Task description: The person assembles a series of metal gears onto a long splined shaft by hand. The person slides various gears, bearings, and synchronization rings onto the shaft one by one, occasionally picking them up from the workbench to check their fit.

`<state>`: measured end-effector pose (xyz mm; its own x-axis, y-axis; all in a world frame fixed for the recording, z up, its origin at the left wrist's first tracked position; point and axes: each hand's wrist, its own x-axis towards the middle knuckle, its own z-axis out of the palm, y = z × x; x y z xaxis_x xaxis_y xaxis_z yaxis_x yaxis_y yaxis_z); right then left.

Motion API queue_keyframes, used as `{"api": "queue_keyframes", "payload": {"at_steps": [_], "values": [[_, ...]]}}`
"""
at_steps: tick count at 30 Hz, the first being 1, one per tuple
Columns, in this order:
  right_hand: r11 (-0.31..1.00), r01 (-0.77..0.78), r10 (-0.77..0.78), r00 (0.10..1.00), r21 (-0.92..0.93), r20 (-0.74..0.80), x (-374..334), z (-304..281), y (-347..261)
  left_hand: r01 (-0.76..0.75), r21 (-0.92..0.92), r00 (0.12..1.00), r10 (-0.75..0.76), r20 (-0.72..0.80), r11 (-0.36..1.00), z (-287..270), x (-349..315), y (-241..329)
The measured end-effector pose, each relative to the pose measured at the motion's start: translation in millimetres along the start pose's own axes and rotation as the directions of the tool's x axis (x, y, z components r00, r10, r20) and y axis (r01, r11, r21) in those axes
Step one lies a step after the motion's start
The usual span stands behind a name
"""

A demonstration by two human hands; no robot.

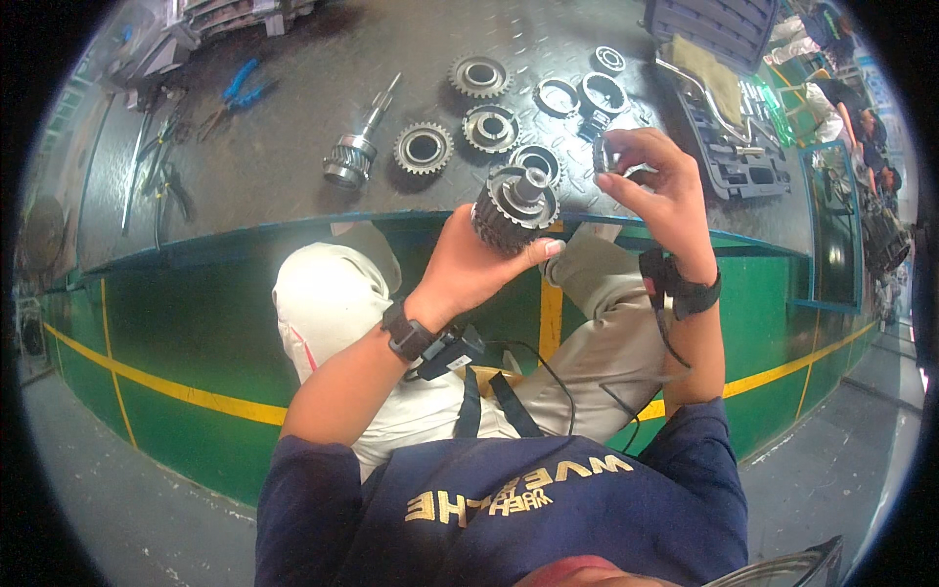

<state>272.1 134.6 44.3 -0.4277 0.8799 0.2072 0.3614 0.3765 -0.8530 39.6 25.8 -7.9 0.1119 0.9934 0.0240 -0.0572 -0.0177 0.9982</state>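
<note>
My left hand (pixel 474 256) is wrapped round a gear assembly (pixel 514 210), a dark toothed cluster with a bright shaft end facing up, held just off the table's front edge. To its right, my right hand (pixel 657 176) pinches a small metal ring (pixel 603 155) between thumb and fingers, seen nearly edge-on. Behind the assembly lie a ring gear (pixel 536 162), partly hidden, and a gear with a hub (pixel 492 129). Further left are a toothed gear (pixel 424 148) and a gear shaft (pixel 352 157) with a long thin end.
The dark metal table (pixel 284 147) also bears a large gear (pixel 480 76), two rings (pixel 558 97), a bearing (pixel 609 60) and blue-handled pliers (pixel 240 90). An open tool case (pixel 729 176) stands at the right. Cables (pixel 626 391) hang near my right wrist.
</note>
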Motion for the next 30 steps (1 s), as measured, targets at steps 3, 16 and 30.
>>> {"api": "queue_keyframes", "payload": {"at_steps": [3,16,30], "values": [[0.908,-0.068,0.003,0.987,0.413,0.158,-11.1,8.0,-22.8,-0.015,-0.009,1.0,0.015,0.028,1.0,4.1,0.9,-13.7],[0.982,0.154,-0.183,0.923,0.11,0.34,-9.7,10.7,-41.5,0.062,0.064,0.996,-0.066,0.057,0.996,9.1,-0.2,-30.5],[0.835,0.174,-0.231,0.972,0.523,0.044,-14.6,25.2,-27.7,0.073,0.11,0.99,-0.085,0.116,0.991,3.7,-2.3,-13.9]]}}
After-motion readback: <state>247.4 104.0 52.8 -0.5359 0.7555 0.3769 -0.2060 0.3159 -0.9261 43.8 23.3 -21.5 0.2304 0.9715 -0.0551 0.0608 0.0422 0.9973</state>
